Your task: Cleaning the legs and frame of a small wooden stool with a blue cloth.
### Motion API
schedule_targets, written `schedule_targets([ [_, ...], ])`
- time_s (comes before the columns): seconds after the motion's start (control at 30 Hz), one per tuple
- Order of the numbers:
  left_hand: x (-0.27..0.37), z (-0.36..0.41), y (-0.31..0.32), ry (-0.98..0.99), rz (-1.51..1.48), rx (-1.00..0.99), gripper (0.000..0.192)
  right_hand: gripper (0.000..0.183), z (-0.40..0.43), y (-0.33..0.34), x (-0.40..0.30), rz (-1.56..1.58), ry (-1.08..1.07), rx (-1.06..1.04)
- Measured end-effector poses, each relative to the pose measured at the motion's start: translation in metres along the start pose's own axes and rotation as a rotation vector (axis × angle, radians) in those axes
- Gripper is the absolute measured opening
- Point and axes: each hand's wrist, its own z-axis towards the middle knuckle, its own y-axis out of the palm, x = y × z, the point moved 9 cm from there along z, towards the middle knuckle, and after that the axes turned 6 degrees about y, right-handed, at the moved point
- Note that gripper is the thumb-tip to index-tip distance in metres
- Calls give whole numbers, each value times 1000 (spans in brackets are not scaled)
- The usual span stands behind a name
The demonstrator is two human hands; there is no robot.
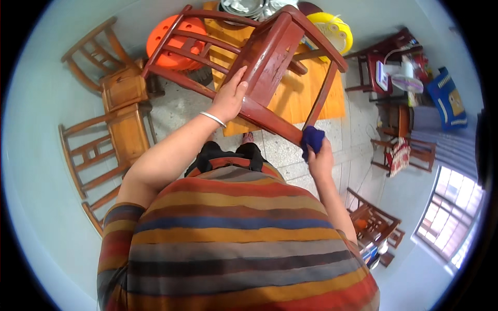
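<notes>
A dark red wooden chair [272, 62] lies tipped on its side over a light wooden table [327, 97], its slatted back towards the upper left. My left hand [231, 95] rests on the edge of the chair's seat, fingers along the wood, with a silver bangle on the wrist. In my right hand [321, 155] is a bunched dark blue cloth [313, 138], pressed against the end of a chair leg where a crossbar meets it. The seat's surface looks worn and scratched.
Orange stools [175, 42] stand behind the table's left side, and metal bowls [243, 7] and a yellow round object [330, 31] are at its far edge. Brown wooden chairs [124, 89] line the left wall. Chairs holding various items stand at right.
</notes>
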Motion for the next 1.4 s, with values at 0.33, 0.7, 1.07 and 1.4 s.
schedule_targets([
  [0.33, -17, 4, 5, -25, -72, -89, 53, 47, 10, 24, -94, 45, 74, 45],
  [0.7, -11, 2, 4, -103, -239, -108, 52, 54, 5, 39, -185, 138, -276, 17],
  [1.07, -16, -5, -4, -86, -231, -38, 50, 49, 84, 45, -181, 126, -705, -300],
  [1.4, -12, -2, -1, -52, -203, 4, 49, 45, 241, 19, -167, 37, -291, 165],
])
